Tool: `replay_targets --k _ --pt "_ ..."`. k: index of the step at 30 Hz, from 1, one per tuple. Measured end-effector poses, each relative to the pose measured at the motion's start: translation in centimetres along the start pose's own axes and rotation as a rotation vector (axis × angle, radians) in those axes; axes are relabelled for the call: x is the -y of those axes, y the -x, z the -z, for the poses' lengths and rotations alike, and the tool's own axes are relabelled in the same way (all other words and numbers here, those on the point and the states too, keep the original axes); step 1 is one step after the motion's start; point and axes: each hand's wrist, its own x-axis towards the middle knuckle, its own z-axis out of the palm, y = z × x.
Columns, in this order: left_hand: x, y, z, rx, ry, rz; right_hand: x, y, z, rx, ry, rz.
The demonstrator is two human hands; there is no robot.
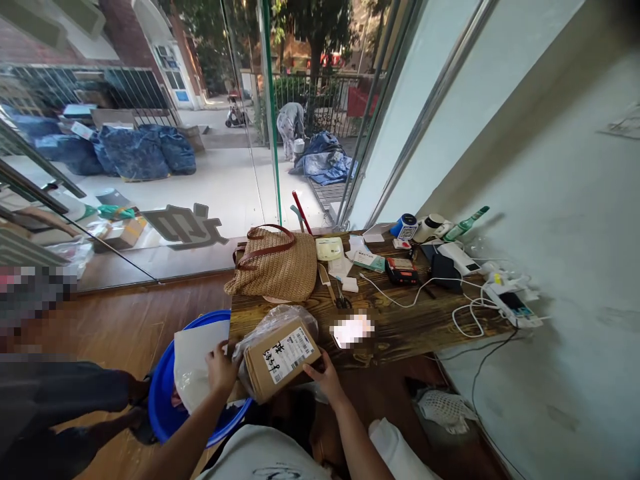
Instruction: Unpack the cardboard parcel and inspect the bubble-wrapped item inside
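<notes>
Presently both hands, left hand (221,368) and right hand (325,379), grip a labelled cardboard parcel (281,358) at the tabletop (400,330) edge, six o'clock from the woven bag (275,267); step: handling the wrapped parcel.

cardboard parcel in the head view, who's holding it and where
Both hands hold the cardboard parcel: left hand at its left end, right hand at its lower right edge.

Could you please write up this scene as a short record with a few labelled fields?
Setting: wooden table beside a glass wall
Left hand: grips the left end of the cardboard box
Right hand: supports the box from its right side
Box: brown, printed label on top, clear plastic wrap behind it
Behind box: woven bag on the table
Left of table: blue tub on the floor
Far end: cables and small devices
</notes>
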Motion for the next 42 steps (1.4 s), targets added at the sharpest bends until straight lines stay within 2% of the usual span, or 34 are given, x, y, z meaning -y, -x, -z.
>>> replay_targets --k 2,4,6,8,10,12,13,14,16,18,20,23,26,28,30,33,36,39,42 --pt "0.1 2.4 0.3 -0.006 0.015 -0.174 -0.7 0.2 -0.6 -0.046 -0.036 0.002" --pt "0.1 4.3 0.1 0.133 -0.062 -0.472 -1.1 0.2 -0.9 -0.081 -0.054 0.0" --pt "-0.2 5.3 -0.3 0.262 -0.217 -0.664 -1.2 -0.2 -0.7 -0.082 -0.051 -0.004" --pt "-0.9 5.4 -0.7 0.294 -0.331 -0.674 -1.0 -0.8 -0.3 -0.068 -0.043 -0.006" --pt "-1.8 5.0 -0.5 0.3 -0.329 -0.64 -0.5 -1.7 0.3 -0.075 -0.046 -0.014" --pt "-2.7 4.3 0.4 0.348 -0.215 -0.575 0.2 -2.7 0.8 -0.126 -0.083 -0.024" --pt "-3.0 3.9 0.9 0.406 -0.101 -0.49 0.6 -3.1 1.0 -0.153 -0.117 -0.028" --pt "-3.2 3.6 1.5 0.489 0.047 -0.353 1.1 -3.4 1.1 -0.171 -0.167 -0.031" --pt "-3.2 3.2 2.3 0.682 0.393 0.01 2.1 -3.7 1.0 -0.184 -0.275 -0.013" --pt "-2.7 3.2 2.4 0.827 0.705 0.326 2.9 -3.5 0.4 -0.142 -0.287 0.029" --pt "-2.1 3.3 1.8 0.859 0.923 0.499 3.1 -3.0 -0.8 -0.087 -0.138 0.096" --pt "-1.3 3.8 0.6 0.82 1.203 0.652 2.2 -2.2 -2.6 -0.065 0.174 0.193" --pt "-0.6 4.2 -0.2 0.856 1.428 0.731 0.6 -1.7 -3.7 -0.081 0.312 0.157" --pt "-0.2 4.1 -0.4 0.932 1.499 0.71 -0.2 -1.4 -4.0 -0.08 0.335 0.097" --pt "0.2 4.0 -0.5 0.96 1.538 0.658 -0.5 -1.1 -4.2 -0.079 0.375 0.112" --pt "0.3 3.9 -0.7 0.935 1.564 0.632 -0.4 -0.6 -4.7 -0.091 0.517 0.197" --pt "0.1 4.2 -0.7 0.916 1.557 0.638 0.1 0.2 -5.8 -0.157 0.649 0.27" --pt "-0.1 4.4 -0.3 0.905 1.542 0.678 0.5 0.9 -7.0 -0.216 0.68 0.45" --pt "-0.7 4.5 0.7 1.019 1.555 0.801 0.4 1.2 -8.1 -0.111 0.649 0.571"
